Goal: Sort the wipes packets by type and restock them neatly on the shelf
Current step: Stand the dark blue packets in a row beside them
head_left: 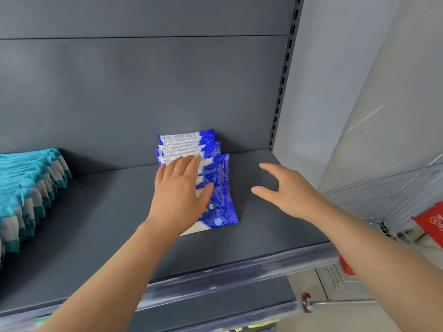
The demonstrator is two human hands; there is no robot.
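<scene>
The grey shelf (96, 224) fills most of the view, with its back panel (143, 92) rising at 12 o'clock. A row of teal packets (28, 188) stands overlapped along its 9 o'clock side, running from the back toward the front edge. A wire shopping cart (383, 200) shows past the shelf end at 3 o'clock. Near the middle, the blue packets (215, 188) lie shingled one over another against the back panel, their long axes running roughly 12 to 6 o'clock, with white-banded ends pointing to 12. The left hand (179, 195) rests flat on the front packet, its fingers (182, 164) straight and close together, pointing to 12. The right hand (287, 190) hovers just at 3 o'clock of the packets, apart from them, its fingers (271, 168) spread wide and holding nothing.
</scene>
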